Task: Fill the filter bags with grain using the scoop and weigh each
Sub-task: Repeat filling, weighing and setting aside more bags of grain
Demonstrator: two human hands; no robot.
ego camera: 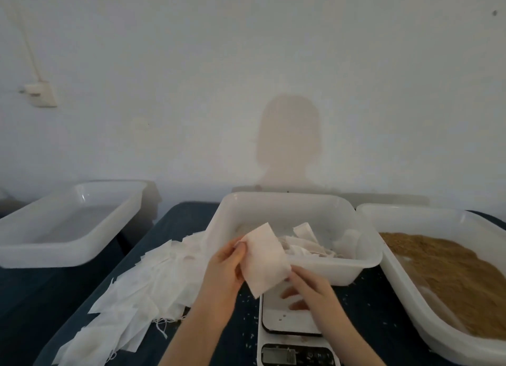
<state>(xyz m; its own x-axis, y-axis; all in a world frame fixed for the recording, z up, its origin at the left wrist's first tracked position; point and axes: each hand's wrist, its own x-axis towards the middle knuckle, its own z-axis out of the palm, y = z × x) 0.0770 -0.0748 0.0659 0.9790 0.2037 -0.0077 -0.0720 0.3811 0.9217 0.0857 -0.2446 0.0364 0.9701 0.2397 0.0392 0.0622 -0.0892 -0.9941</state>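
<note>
Head view: dark blue counter (369, 305) runs from near to the far white wall. Far left, an empty-looking white tub (41, 245) sits on a separate surface. Right, a white tub (405, 283) holds the brown grain (451, 272), heaped toward the right side. Centre, far of the hands, a third white tub (356, 264) holds several loose filter bags (304, 242). Left of centre, a loose pile of flat white filter bags (142, 291) is spread on the counter, its far edge touching the centre tub. Near centre, a white scale (287, 324) with its display at the near edge; a few grains lie on its platform and on the counter around it. Above the scale's far edge, one filter bag (265, 261) is held tilted in the air. Left hand (227, 267) pinches the bag's far-left edge, thumb and fingers closed on it. Right hand (309, 289) pinches the near-right corner; its other fingers curl loosely over the scale platform. Scoop not visible.
</note>
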